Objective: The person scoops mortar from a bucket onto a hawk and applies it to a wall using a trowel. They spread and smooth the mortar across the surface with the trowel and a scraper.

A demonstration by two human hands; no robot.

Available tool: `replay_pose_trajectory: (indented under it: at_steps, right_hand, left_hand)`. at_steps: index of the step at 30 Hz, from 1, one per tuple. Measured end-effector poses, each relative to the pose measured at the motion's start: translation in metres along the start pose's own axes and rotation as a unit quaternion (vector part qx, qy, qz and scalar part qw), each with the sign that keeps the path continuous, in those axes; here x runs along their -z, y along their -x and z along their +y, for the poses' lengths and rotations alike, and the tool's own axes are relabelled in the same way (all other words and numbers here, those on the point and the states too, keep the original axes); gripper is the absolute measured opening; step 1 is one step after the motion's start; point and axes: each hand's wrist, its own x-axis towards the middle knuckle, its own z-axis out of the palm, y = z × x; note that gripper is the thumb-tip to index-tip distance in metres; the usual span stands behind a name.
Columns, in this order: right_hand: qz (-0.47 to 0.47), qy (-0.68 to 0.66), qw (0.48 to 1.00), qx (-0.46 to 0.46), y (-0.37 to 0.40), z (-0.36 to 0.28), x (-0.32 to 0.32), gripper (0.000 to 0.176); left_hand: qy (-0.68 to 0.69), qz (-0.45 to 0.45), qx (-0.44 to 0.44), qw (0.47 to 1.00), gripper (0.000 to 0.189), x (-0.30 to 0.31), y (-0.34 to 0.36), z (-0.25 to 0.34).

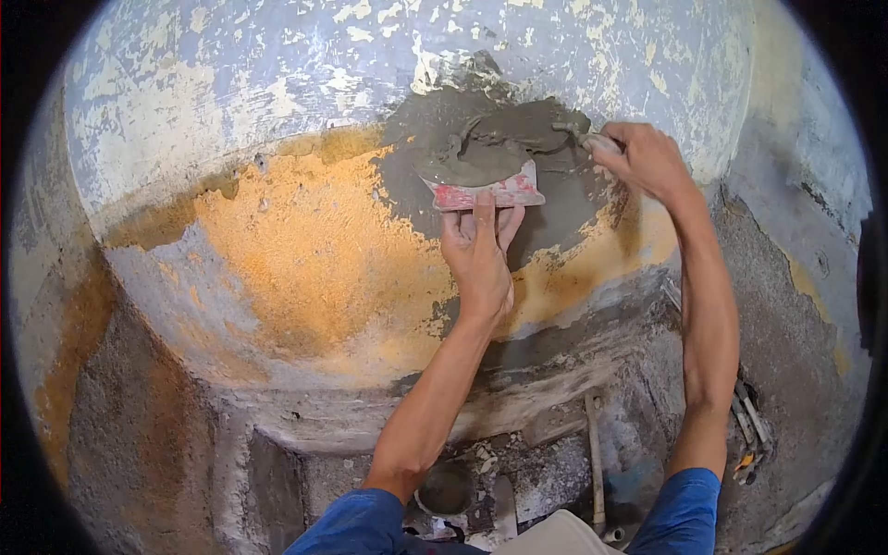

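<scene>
L grip (pixel 481 231) holds mortar board (pixel 490 196); R grip (pixel 638 157) w/ trowel (pixel 566 136).

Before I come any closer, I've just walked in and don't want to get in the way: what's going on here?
A person is working with wet-looking grey mortar at a wall. The left hand holds up a small red-and-white board carrying a heap of it. The right hand grips what looks like a trowel, its blade hard to make out against the mortar. A dark grey patch covers part of the worn paint.
</scene>
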Motion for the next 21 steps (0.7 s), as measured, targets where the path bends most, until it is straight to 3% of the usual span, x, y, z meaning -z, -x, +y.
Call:
replay_pose_trajectory:
  at_steps: [5, 7, 9, 17, 21]
  right_hand:
    - [-0.107, 0.047, 0.991, -0.065, -0.006, 0.016, 0.035, 0.056]
    - [-0.098, 0.040, 0.992, -0.060, 0.008, 0.022, 0.041, 0.055]
    - [0.004, 0.036, 0.998, -0.057, 0.021, 0.033, 0.042, 0.053]
    - [0.032, -0.041, 0.993, -0.104, 0.038, 0.022, 0.004, 0.048]
    - [0.072, -0.090, 0.993, -0.019, 0.042, 0.004, -0.037, 0.045]
  left_hand:
    - [0.010, -0.004, -0.005, 1.000, 0.038, 0.003, 0.000, -0.002]
    - [0.022, -0.006, -0.005, 1.000, 0.034, 0.006, 0.002, -0.003]
    - [0.031, -0.011, -0.007, 0.999, 0.030, 0.009, 0.004, -0.003]
    - [0.000, 0.007, 0.012, 1.000, 0.035, 0.033, 0.014, -0.012]
    - [0.000, 0.007, 0.019, 1.000, 0.036, 0.039, 0.017, -0.019]
